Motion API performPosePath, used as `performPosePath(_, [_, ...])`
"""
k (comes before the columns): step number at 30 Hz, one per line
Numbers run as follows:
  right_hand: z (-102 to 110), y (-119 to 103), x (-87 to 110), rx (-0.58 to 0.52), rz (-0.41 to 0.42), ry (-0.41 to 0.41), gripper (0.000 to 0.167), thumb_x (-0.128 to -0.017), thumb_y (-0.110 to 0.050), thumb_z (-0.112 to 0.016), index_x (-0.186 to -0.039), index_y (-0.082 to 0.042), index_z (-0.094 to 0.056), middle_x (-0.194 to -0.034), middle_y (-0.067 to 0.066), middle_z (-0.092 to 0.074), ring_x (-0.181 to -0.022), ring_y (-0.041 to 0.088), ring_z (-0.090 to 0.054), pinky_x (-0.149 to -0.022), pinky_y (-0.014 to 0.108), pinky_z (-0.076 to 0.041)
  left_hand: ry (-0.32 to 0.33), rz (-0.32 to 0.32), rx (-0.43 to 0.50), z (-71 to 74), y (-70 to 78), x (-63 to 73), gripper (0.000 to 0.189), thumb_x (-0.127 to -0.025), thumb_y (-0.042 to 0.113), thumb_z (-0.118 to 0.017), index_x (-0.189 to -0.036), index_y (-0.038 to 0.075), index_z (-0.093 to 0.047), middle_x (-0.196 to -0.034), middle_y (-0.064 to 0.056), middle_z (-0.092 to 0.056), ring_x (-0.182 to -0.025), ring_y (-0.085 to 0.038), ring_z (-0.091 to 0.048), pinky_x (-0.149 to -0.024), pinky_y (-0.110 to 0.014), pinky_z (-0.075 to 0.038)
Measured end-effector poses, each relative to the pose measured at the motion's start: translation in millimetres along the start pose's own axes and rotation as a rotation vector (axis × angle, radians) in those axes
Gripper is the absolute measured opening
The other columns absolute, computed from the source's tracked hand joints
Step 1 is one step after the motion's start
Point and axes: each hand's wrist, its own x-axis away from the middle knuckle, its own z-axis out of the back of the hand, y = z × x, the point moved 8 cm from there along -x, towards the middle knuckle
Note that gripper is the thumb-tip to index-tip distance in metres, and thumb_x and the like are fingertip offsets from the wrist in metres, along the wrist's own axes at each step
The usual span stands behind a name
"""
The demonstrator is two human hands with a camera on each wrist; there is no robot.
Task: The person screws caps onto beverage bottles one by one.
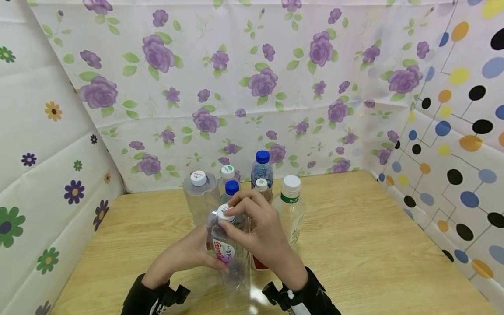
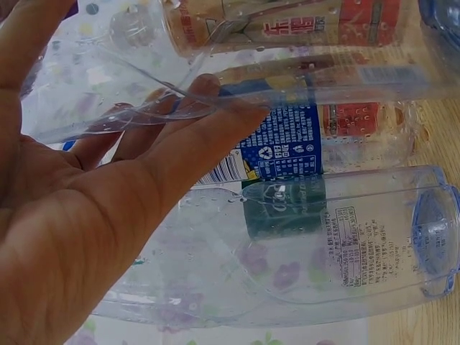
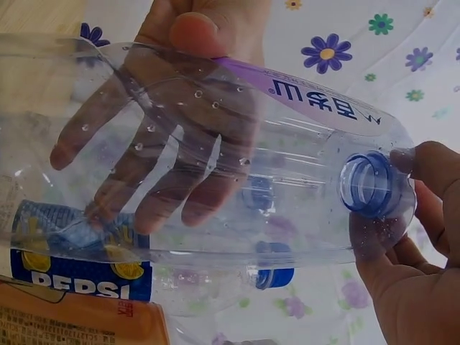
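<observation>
A clear plastic bottle (image 1: 237, 273) with a pink and white label stands upright at the table's front middle. My left hand (image 1: 193, 251) holds its body from the left, thumb in front and fingers behind. In the right wrist view those left fingers (image 3: 158, 154) show through the clear wall. Thumb and fingertips of my right hand (image 1: 265, 223) pinch the white cap (image 1: 225, 212) at the top. The right wrist view shows the bluish bottle neck (image 3: 368, 185) beside the right fingers; the cap itself is hard to make out there.
Several bottles stand close behind: a large clear bottle (image 1: 201, 199), a blue-capped bottle (image 1: 262, 168) and a white-capped bottle with a green band (image 1: 292, 205) among them. A Pepsi label (image 3: 79, 259) shows in the right wrist view. Patterned cloths (image 1: 236, 87) surround the wooden table (image 1: 374, 245).
</observation>
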Motion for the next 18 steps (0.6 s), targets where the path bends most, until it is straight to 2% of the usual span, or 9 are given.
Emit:
performPosePath(5, [0, -6, -0.5, 0.027, 0.047, -0.043, 0.028, -0.084, -0.002, -0.082, -0.105, -0.009, -0.065, -0.114, 0.01, -0.06, -0.103, 0.021, -0.063, -0.081, 0.029, -0.06, -0.001, -0.012, 0.033, -0.4, -1.0, 1.3, 0.108, -0.076, 0.011, -0.091, -0.158, 0.008, -0.02, -0.139, -0.018, -0.053, -0.118, -0.025, -0.061, -0.095, -0.036, -0.057])
performPosePath(9, [4, -8, -7.0, 0.074, 0.071, -0.138, 0.027, -0.088, -0.007, -0.08, -0.109, -0.009, -0.063, -0.121, 0.01, -0.059, -0.098, 0.019, -0.059, -0.069, 0.019, -0.055, 0.03, -0.019, -0.031, 1.6, -0.8, 3.1, 0.109, -0.073, 0.015, -0.093, -0.157, 0.009, -0.024, -0.138, -0.015, -0.056, -0.12, -0.029, -0.06, -0.097, -0.034, -0.056])
performPosePath(13, [11, -11, -23.8, 0.14, 0.135, -0.29, 0.025, -0.09, -0.009, -0.076, -0.11, -0.008, -0.062, -0.126, 0.011, -0.058, -0.096, 0.018, -0.057, -0.067, 0.017, -0.049, 0.04, -0.033, -0.062, 4.3, 3.0, 1.8, 0.107, -0.071, 0.016, -0.094, -0.155, 0.01, -0.029, -0.139, -0.012, -0.057, -0.121, -0.034, -0.059, -0.098, -0.034, -0.055])
performPosePath(15, [11, -13, -31.6, 0.141, 0.176, -0.391, 0.026, -0.091, -0.008, -0.075, -0.113, -0.008, -0.062, -0.128, 0.011, -0.058, -0.106, 0.019, -0.058, -0.079, 0.02, -0.051, 0.04, -0.037, -0.067, 4.6, 4.6, 0.9, 0.108, -0.071, 0.017, -0.094, -0.155, 0.011, -0.028, -0.14, -0.012, -0.056, -0.123, -0.031, -0.059, -0.1, -0.033, -0.053])
performPosePath(18, [9, -14, -37.5, 0.118, 0.215, -0.556, 0.032, -0.092, -0.005, -0.072, -0.121, -0.007, -0.061, -0.133, 0.01, -0.058, -0.115, 0.019, -0.057, -0.088, 0.022, -0.05, 0.032, -0.038, -0.065, 3.1, 5.2, 0.0, 0.112, -0.071, 0.018, -0.094, -0.157, 0.012, -0.023, -0.143, -0.012, -0.054, -0.125, -0.028, -0.057, -0.103, -0.033, -0.051])
